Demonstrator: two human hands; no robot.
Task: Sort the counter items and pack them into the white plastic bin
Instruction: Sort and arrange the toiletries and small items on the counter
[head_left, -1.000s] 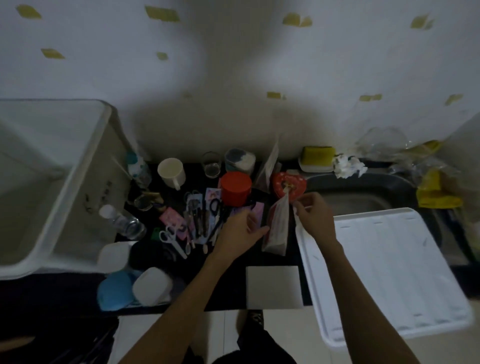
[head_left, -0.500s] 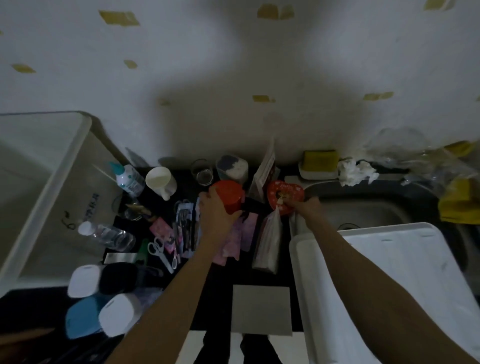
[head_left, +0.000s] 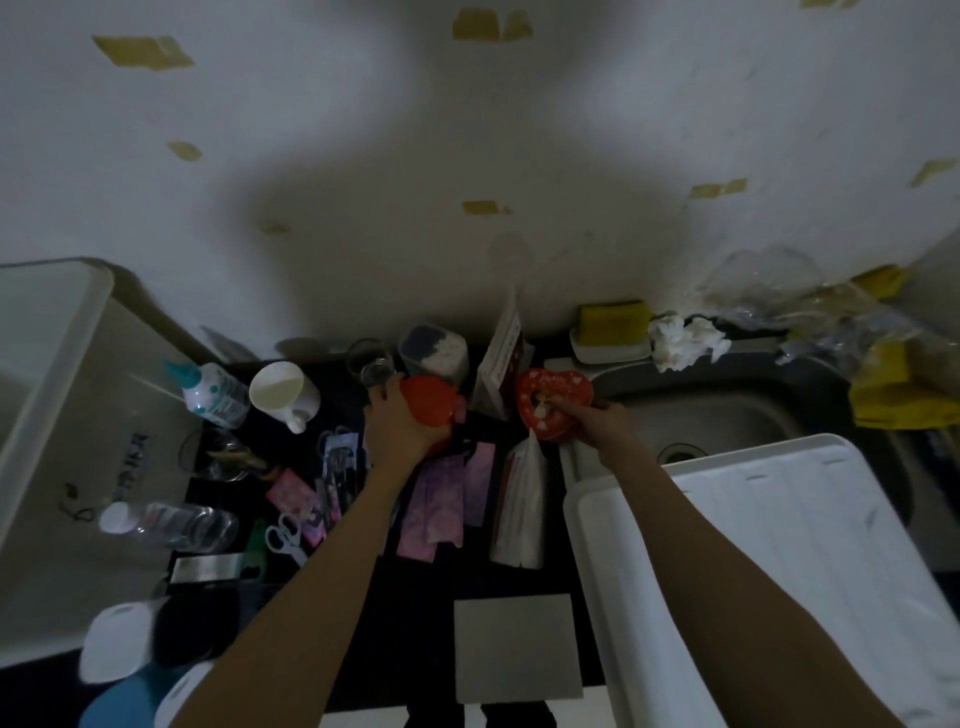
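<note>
Although both hands are already on items, the head view suggests the packing has barely begun: what shows of the white plastic bin (head_left: 57, 395), at the left edge of the frame, looks bare inside. At centre frame, the left hand (head_left: 397, 423) has its fingers clamped round the orange-red container (head_left: 431, 410), and the right hand (head_left: 597, 423) pinches the red heart-shaped tin (head_left: 553, 402). Left on the dark worktop (head_left: 421, 623) are the white mug (head_left: 284, 396), clear bottle (head_left: 171, 525), scissors (head_left: 285, 538) and pink packets (head_left: 441, 512), all still to be sorted.
</note>
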